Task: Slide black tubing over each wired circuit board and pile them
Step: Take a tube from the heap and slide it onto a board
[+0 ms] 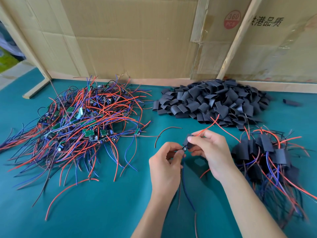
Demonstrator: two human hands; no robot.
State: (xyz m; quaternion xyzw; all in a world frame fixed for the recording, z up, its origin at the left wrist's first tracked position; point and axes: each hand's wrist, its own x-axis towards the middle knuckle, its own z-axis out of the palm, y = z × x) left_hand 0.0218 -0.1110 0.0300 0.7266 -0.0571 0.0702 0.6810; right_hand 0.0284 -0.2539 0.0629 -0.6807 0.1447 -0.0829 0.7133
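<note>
Head view: tubing piece [188,140] pinched between left hand [167,162], right hand [210,152].

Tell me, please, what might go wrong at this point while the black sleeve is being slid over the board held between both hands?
The sleeve, pinched by the right hand, only partly covers the board held by the left hand; a raised component could catch on the sleeve's edge. The red wire coming out of the sleeve crosses the heap of loose tubing and might drag pieces along. The hanging blue wire might snag other leads.
</note>
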